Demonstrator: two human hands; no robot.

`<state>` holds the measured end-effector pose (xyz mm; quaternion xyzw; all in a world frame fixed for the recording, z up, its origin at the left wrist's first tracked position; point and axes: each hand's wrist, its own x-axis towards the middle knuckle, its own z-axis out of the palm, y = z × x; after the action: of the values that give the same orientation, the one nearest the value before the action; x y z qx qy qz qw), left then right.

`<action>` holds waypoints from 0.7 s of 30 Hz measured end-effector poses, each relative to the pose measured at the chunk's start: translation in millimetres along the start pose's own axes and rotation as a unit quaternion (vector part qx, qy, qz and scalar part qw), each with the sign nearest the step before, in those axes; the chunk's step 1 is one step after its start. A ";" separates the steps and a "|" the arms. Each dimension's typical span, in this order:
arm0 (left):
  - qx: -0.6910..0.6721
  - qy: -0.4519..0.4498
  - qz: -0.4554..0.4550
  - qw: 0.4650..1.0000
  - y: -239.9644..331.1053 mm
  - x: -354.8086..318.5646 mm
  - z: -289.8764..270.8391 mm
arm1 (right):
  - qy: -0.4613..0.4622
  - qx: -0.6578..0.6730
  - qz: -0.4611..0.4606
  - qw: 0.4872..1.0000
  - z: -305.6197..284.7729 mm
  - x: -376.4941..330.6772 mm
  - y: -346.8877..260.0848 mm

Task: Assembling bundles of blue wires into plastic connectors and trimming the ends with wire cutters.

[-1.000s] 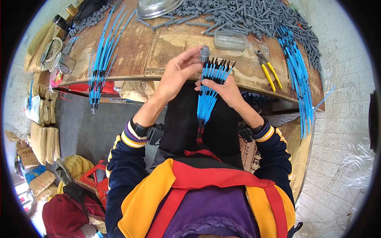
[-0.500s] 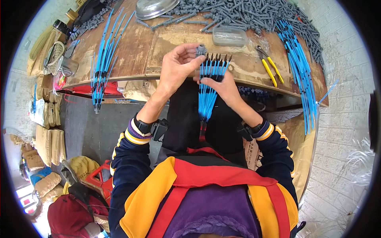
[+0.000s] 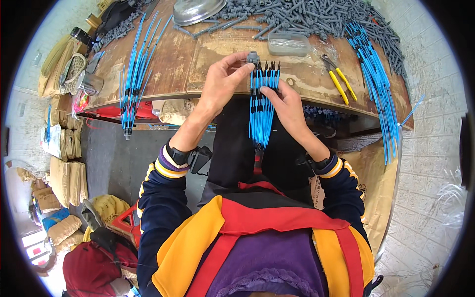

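Note:
My left hand [image 3: 222, 84] pinches a small grey plastic fitting [image 3: 253, 57] between thumb and fingers, above the table's front edge. Directly below it stands a fan of thin blue rods [image 3: 261, 121] with black bands and black pointed tips. The tips reach up close to the fitting; whether any touch it I cannot tell. My right hand [image 3: 287, 105] is closed around the upper part of these rods, thumb across the front. Toward my lap the rods narrow into a dark and red lower end [image 3: 258, 161].
Grey plastic parts [image 3: 297, 20] are heaped at the table's back, beside a metal bowl [image 3: 198, 10] and a clear plastic box [image 3: 288, 44]. Yellow-handled pliers [image 3: 340, 84] lie right. More blue rod bundles rest at left [image 3: 134, 79] and right [image 3: 373, 79], overhanging the edge. A metal cup [image 3: 90, 82] stands left.
The rod tips have drawn closer together and risen toward the fitting. My right hand has turned, its thumb now higher on the rods. My left hand keeps the fitting, held more upright.

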<state>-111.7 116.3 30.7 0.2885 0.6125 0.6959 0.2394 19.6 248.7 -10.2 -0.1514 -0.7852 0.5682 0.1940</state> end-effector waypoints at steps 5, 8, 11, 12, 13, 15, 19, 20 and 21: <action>0.046 -0.025 -0.001 0.999 3.4 -2.2 -1.6 | -0.042 0.087 -0.001 0.995 -1.2 5.3 8.3; 0.042 -0.035 -0.003 0.998 4.0 -4.0 -3.4 | -0.048 0.092 0.009 0.995 -1.2 4.7 6.7; 0.019 -0.041 -0.003 0.999 1.3 -4.8 -5.5 | -0.042 0.006 0.022 0.999 -1.6 0.7 -5.7; 0.008 -0.041 0.000 0.999 0.9 -4.5 -6.6 | -0.039 0.009 0.024 0.999 -0.5 0.8 -5.2; -0.003 -0.040 0.003 0.999 0.4 -4.1 -7.8 | -0.034 0.012 0.002 0.999 0.8 2.2 -4.2; -0.011 -0.042 0.003 0.999 0.4 -3.1 -9.5 | -0.025 0.018 -0.044 0.999 1.4 5.5 -3.0; -0.017 -0.064 -0.008 0.998 -0.2 -1.5 -11.7 | -0.076 -0.017 -0.007 0.997 -5.5 8.2 -3.2; -0.034 -0.065 -0.013 0.997 -0.1 -1.5 -11.6 | -0.075 -0.015 -0.006 0.997 -5.8 8.9 -3.2; -0.052 -0.067 -0.018 0.996 0.1 -1.6 -11.4 | -0.079 -0.013 -0.012 0.997 -6.0 9.6 -3.0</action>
<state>-118.5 107.1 29.7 0.3106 0.5632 0.7014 0.3070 14.0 257.1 -4.4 -0.0989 -0.8073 0.5657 0.1360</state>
